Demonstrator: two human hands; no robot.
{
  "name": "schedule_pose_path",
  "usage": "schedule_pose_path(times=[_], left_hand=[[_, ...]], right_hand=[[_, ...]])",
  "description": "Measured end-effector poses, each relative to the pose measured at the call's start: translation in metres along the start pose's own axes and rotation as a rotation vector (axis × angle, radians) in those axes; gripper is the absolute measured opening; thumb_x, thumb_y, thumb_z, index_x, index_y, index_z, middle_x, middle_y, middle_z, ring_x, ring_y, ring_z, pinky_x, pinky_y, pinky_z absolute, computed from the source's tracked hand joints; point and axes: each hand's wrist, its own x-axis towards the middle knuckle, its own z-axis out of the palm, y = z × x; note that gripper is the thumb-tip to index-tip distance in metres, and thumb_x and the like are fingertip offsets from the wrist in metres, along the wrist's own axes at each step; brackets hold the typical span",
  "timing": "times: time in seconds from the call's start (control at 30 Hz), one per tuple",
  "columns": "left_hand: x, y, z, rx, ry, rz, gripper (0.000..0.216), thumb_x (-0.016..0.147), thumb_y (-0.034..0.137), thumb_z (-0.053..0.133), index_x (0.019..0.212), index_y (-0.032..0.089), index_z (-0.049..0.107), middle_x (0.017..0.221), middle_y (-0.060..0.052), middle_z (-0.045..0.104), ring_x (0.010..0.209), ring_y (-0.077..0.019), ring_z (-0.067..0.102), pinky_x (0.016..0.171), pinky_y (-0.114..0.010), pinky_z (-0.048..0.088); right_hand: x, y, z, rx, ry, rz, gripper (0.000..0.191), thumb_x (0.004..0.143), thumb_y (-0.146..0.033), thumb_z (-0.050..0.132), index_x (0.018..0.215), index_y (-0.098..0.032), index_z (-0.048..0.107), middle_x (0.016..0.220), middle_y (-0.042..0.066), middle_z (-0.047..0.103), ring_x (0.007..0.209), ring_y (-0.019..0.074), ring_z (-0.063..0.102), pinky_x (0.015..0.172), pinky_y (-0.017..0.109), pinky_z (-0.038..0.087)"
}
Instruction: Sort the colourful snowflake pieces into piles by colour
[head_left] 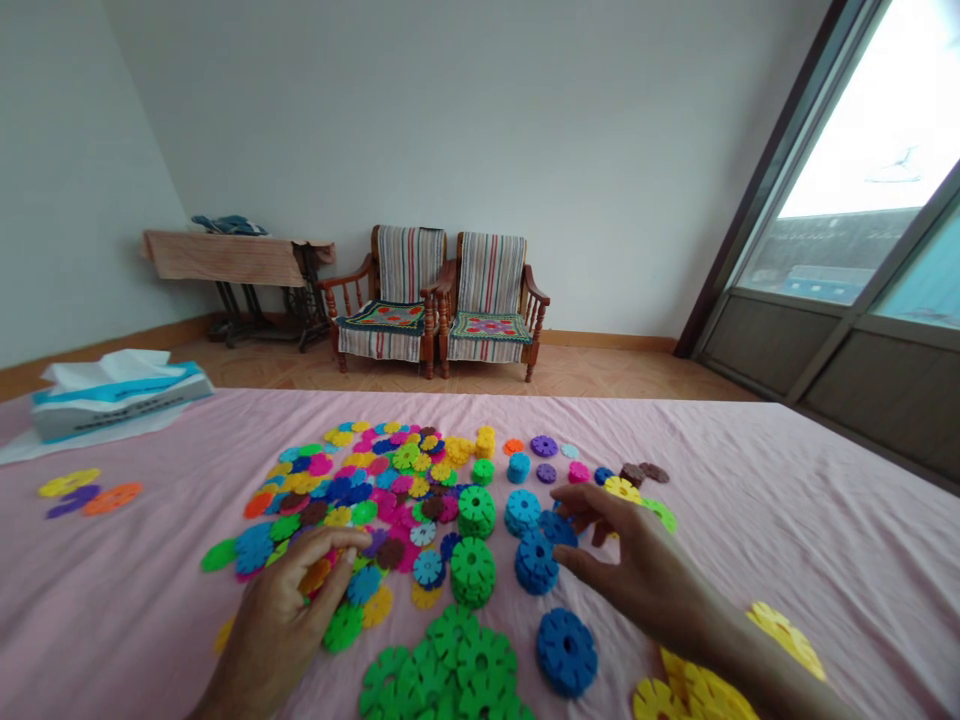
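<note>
Currently the right hand [634,550] has thumb and fingers spread beside the blue stack [527,572], near mid-tabletop [750,470]; contact unclear. Left hand [281,605]: thumb and forefinger nearly together over mixed discs [337,488], left of centre; cannot tell whether they pinch one. Main risk: a brush from the right thumb topples the blue stack toward the green stack [460,578]. Also, the right forearm, crossing yellow discs [697,695] toward the near right corner, could drag them askew.
</note>
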Motion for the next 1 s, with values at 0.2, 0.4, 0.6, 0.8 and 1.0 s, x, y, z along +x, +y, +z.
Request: schedule_pose_path(times=[0.2,0.4,0.6,0.8,1.0], left_hand=[[0.001,0.002,0.001,0.001,0.006,-0.002,0.029,0.082,0.048,0.053,0.087,0.025,0.071,0.092,-0.002,0.076,0.090,-0.0223,0.072,0.080,-0.029,0.056],[0.001,0.007,-0.002,0.005,0.003,-0.010,0.031,0.083,0.049,0.052,0.085,0.025,0.071,0.091,-0.002,0.077,0.089,-0.0232,0.072,0.080,-0.030,0.056],[0.001,0.006,-0.001,-0.002,-0.002,-0.012,0.030,0.083,0.049,0.053,0.087,0.026,0.071,0.091,-0.002,0.076,0.090,-0.0230,0.071,0.082,-0.030,0.056],[0.000,0.002,0.001,-0.010,-0.008,-0.037,0.030,0.083,0.049,0.053,0.088,0.025,0.071,0.094,-0.002,0.076,0.092,-0.0234,0.070,0.084,-0.032,0.054],[0.001,0.003,0.000,0.003,0.001,-0.031,0.030,0.083,0.049,0.053,0.087,0.025,0.071,0.093,-0.002,0.076,0.092,-0.0237,0.070,0.084,-0.032,0.055]], right_hand=[[-0.001,-0.004,-0.018,0.674,-0.364,0.179,0.040,0.079,-0.041,0.071,0.111,-0.019,0.063,0.102,0.007,0.067,0.090,0.0162,0.061,0.075,0.027,0.046],[-0.005,0.003,-0.023,0.828,-0.376,0.212,0.039,0.079,-0.044,0.069,0.110,-0.020,0.065,0.104,0.007,0.068,0.086,0.0166,0.064,0.074,0.027,0.048],[-0.027,-0.001,-0.022,0.140,-0.229,0.010,0.040,0.076,-0.031,0.069,0.115,-0.026,0.062,0.108,0.006,0.068,0.096,0.0225,0.064,0.083,0.038,0.053],[-0.049,-0.010,-0.003,-0.305,-0.134,-0.297,0.046,0.067,-0.013,0.068,0.111,-0.026,0.063,0.111,0.006,0.070,0.099,0.0260,0.066,0.080,0.035,0.055],[-0.049,-0.009,0.003,-0.444,-0.143,-0.348,0.049,0.064,-0.014,0.070,0.111,-0.026,0.064,0.105,0.006,0.072,0.090,0.0277,0.067,0.073,0.037,0.055]])
